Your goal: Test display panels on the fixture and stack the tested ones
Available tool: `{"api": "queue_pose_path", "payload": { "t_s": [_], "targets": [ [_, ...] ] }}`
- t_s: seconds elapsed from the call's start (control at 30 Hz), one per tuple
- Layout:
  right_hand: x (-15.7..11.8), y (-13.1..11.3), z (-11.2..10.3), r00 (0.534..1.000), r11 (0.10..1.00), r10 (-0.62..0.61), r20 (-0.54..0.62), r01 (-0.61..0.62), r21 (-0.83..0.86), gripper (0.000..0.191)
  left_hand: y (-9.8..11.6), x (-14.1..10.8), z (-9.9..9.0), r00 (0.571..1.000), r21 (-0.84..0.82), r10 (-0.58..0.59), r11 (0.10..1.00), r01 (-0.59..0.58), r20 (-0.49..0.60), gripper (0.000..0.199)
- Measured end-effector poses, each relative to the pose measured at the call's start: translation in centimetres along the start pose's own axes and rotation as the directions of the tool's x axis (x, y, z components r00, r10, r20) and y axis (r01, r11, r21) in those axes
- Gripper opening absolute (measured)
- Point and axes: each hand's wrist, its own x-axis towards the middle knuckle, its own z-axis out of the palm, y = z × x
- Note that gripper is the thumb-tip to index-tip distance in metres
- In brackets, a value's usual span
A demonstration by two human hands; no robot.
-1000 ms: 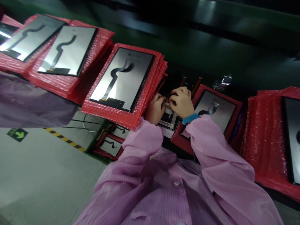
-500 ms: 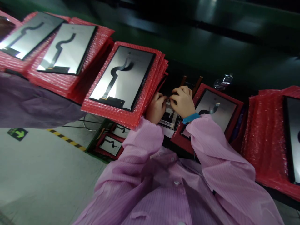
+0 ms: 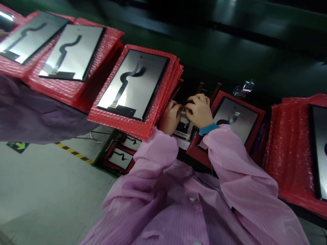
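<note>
My left hand and my right hand meet at the upper part of a small panel with a printed label. The fingers of both are bent and pinched close together; whatever lies between the fingertips is too small to make out. A blue band circles my right wrist. Just right of that wrist, a display panel with a dark flex cable rests on red wrap. Two brown strips stick up beyond my right hand.
Red bubble-wrap stacks bearing display panels stand at the left, with another wrap stack at the right. Clear crumpled plastic lies behind. A green-edged crate sits lower left. Another person's purple sleeve reaches in at the left.
The other person's sleeve at the left has shifted slightly, and the panels and wrap there have moved a little to the left. My hands have barely moved.
</note>
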Motion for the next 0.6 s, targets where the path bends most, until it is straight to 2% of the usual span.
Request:
{"api": "queue_pose_path", "payload": {
  "t_s": [0.3,0.6],
  "targets": [
    [0.04,0.05,-0.03,1.0,1.0,-0.011,0.01,0.011,0.003,0.021,-0.13,-0.03,0.28,0.999,0.012,0.005,1.0,-0.004,-0.033,0.022],
    [-0.06,-0.37,-0.23,1.0,0.999,0.014,0.009,-0.014,0.034,0.02,-0.02,-0.07,0.37,1.0,0.009,-0.003,1.0,0.003,-0.018,0.022]
  ]
}}
